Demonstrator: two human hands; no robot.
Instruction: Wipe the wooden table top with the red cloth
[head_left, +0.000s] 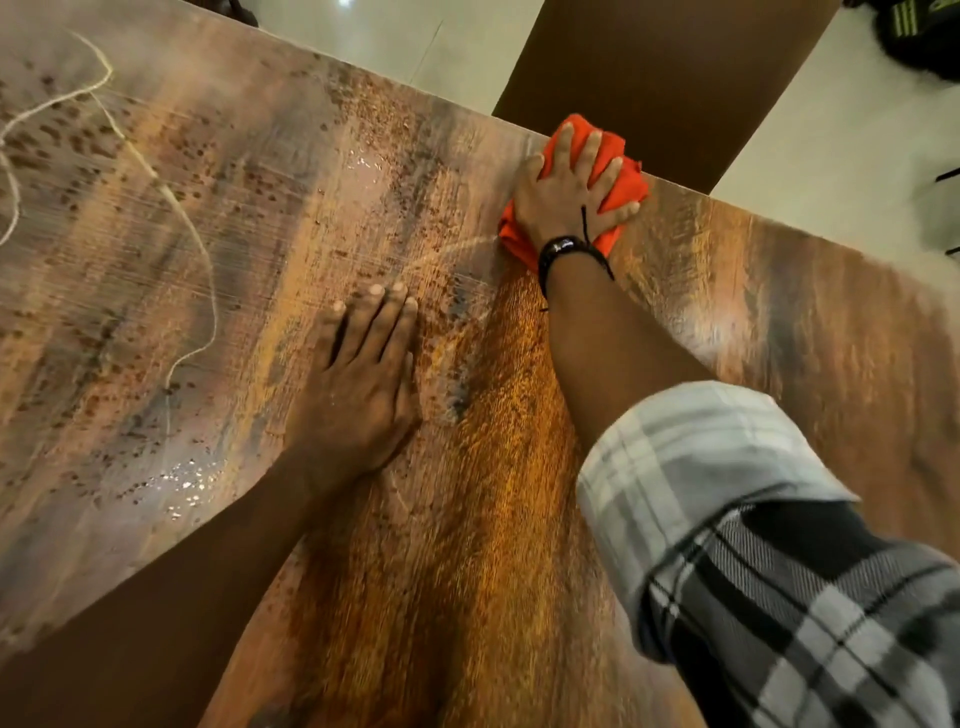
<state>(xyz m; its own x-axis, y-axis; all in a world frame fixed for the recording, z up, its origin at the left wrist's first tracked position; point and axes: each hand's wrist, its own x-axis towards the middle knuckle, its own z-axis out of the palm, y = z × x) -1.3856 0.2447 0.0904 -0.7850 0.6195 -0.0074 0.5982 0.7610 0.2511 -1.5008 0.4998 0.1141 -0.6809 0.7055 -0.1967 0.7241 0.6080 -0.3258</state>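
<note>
The red cloth (626, 182) lies bunched at the far edge of the wooden table (260, 218), toward its right end, with part of it right at the rim. The right hand (561, 197) presses down on it. The fingers are spread and nearly straight across the fabric, and the thumb sits at the cloth's left side. A dark wristband (558, 249) circles that wrist, and a rolled plaid sleeve (727, 493) covers the arm nearer the camera.

The left hand (358, 384) rests palm down on the bare wood near the middle of the top, well apart from the cloth. Its fingers are straight and close together and grasp nothing.

A pale string (214, 312) snakes loosely across the left part of the table. Small shiny wet drops (192, 480) sit near the left forearm, and another wet patch glints nearer the far edge. Beyond the far edge stands a brown panel (665, 78) on a light floor (831, 130).
</note>
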